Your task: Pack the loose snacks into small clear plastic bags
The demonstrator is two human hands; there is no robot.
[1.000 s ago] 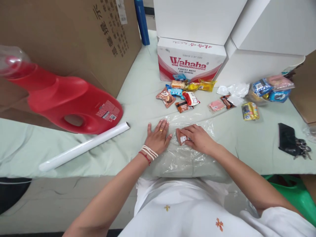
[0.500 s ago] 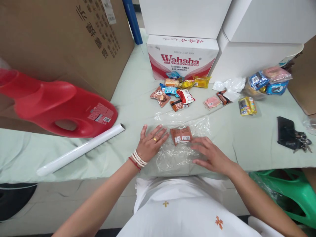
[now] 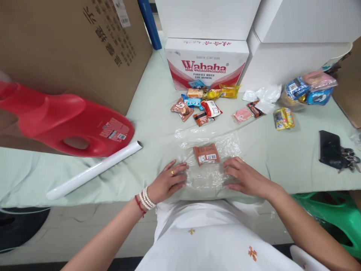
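Observation:
A clear plastic bag lies flat at the table's near edge, with a brown snack packet inside its far half. My left hand rests on the bag's left edge, fingers stretched toward the middle. My right hand lies on the bag's right edge, fingers extended and slightly bent, pointing left. Both hands are just nearer to me than the packet and do not touch it.
Several small snack packets lie scattered in front of a Wahaha carton. More snacks sit at right. A red jug and a white tube lie at left. A black wallet with keys is at right. Large boxes stand behind.
My right hand has let go of the brown packet and drawn back to the bag's right edge. My left hand has slid toward me along the bag's left edge.

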